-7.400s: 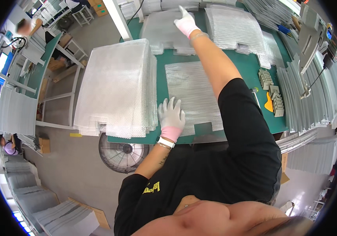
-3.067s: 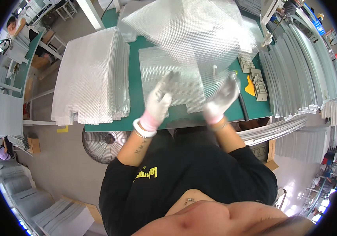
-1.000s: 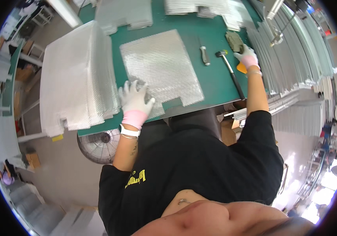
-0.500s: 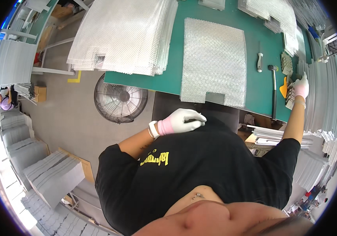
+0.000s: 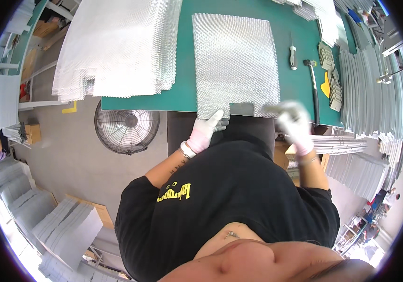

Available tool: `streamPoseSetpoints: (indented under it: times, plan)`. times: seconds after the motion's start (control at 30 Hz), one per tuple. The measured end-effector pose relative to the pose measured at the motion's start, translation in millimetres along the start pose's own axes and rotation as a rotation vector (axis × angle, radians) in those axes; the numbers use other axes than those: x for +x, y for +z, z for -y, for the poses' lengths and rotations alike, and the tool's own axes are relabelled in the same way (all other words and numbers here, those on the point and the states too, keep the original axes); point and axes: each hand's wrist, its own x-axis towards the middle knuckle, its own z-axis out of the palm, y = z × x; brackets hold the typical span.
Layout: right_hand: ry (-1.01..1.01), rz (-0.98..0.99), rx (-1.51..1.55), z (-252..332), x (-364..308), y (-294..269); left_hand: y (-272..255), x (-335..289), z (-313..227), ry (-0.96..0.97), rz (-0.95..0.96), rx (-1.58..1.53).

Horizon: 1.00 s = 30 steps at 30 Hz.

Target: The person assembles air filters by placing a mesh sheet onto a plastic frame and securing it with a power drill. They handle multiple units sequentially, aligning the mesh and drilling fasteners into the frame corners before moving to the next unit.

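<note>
A silvery mesh sheet (image 5: 237, 61) with a rectangular notch in its near edge lies on the green table. My left hand (image 5: 208, 126), in a white glove with a pink cuff, pinches the sheet's near left corner, thumb on top and fingers underneath. By the near right corner my gloved right hand (image 5: 295, 120) is smeared by motion. It holds a small, thin greyish piece (image 5: 271, 108) against or just over the mesh beside the notch; its exact shape is blurred. Stacks of small beige-grey plates (image 5: 335, 91) stand at the table's right side.
A tall pile of mesh sheets (image 5: 117, 51) overhangs the table's left part. To the right lie a hammer (image 5: 314, 89), a white-handled screwdriver (image 5: 293, 57) and a yellow scraper-like tool (image 5: 325, 84). Many grey panels (image 5: 368, 94) stand beyond them. A floor fan (image 5: 131, 121) stands at left.
My right hand has come from the small plates to the sheet's near right corner, carrying a small piece. My left hand has moved up and taken hold of the sheet's near left corner.
</note>
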Motion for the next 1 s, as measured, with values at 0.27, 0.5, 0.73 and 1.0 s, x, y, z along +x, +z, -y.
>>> streamPoseSetpoints:
  times: [0.27,0.5,0.73,1.0]
  plan:
    - [0.42,0.269,0.697,-81,-23,89,-2,-14,-8,0.008,0.053,-0.013]
    - [0.356,0.269,0.556,-88,-21,84,-6,-30,-12,-0.001,0.072,0.013]
    - [0.015,0.4,-0.372,-26,-17,89,-17,-50,-64,0.073,-0.037,0.603]
    - [0.11,0.475,-0.494,2,0,117,-27,-31,-53,0.224,0.127,1.031]
